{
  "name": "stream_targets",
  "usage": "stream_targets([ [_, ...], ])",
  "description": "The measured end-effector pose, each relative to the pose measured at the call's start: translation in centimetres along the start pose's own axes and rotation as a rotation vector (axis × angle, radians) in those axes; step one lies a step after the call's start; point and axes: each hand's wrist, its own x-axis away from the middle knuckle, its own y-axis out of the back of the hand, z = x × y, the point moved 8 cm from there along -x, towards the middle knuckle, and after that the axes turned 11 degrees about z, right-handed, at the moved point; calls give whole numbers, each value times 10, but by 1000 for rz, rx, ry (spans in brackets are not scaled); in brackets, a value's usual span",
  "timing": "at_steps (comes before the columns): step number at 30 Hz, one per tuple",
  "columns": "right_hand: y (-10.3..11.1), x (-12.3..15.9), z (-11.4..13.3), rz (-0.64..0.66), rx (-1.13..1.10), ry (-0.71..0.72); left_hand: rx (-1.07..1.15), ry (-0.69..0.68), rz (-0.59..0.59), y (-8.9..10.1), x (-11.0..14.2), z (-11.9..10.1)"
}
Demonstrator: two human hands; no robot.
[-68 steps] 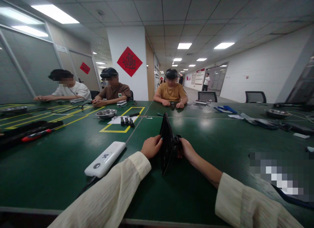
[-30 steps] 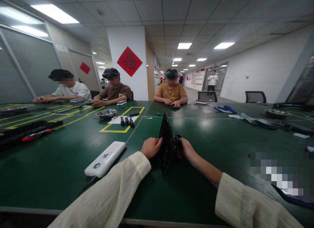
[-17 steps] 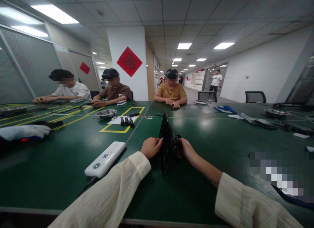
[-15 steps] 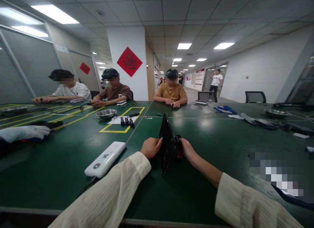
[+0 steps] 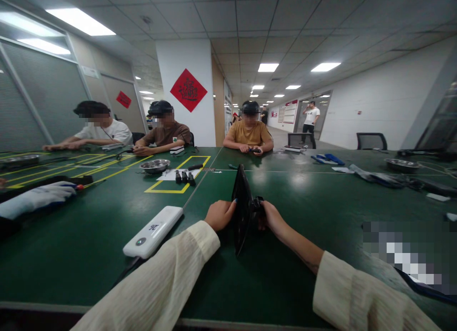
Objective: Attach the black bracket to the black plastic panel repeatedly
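A flat black panel [image 5: 242, 209] stands on edge in front of me, seen almost from the side. My left hand [image 5: 220, 214] is closed at its left face, thumb pressed on the panel and the other fingers mostly out of sight. On the panel's right side sits a small black bracket-like part [image 5: 257, 205]. My right hand [image 5: 270, 215] is closed around that part, its fingertips partly hidden. Left of my left forearm lies a white power bank [image 5: 153, 232] marked 26, with a dark cable at its near end.
At the left edge a co-worker's gloved hand [image 5: 39, 199] is beside a red-tipped tool [image 5: 79, 187]. Ahead are a metal bowl [image 5: 154, 166] and several black parts [image 5: 184, 177] on white paper. A glove [image 5: 374, 175] and another bowl [image 5: 403, 165] lie right. Three seated people face the table.
My hands and the panel hold nearly still. A white-gloved hand has come in at the left over the red tool. The person standing in the background has shifted place.
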Motion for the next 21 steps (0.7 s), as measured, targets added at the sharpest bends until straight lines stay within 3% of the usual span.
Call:
stream_targets([
  [21, 2, -1, -3, -6, -24, -16, 13, 11, 4, -1, -1, 2],
])
